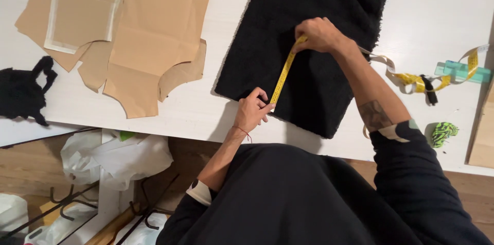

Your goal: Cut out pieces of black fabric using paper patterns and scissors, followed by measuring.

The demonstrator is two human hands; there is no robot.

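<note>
Table (442, 3), white and wide, bears everything. Black fabric (319, 44), thick and fuzzy with a rough nap, lies on it as a long folded slab, slanting from the far edge toward the near edge. Left of the fabric lie tan paper patterns (149, 34), overlapping. A yellow tape (284, 72) runs taut across the fabric's near part, its loose rest coiled right of the fabric beside a green ruler (463, 71). The right hand (320, 35) pinches the tape's far end against the fabric; the left hand (252, 111) pinches the near end at the fabric's edge.
</note>
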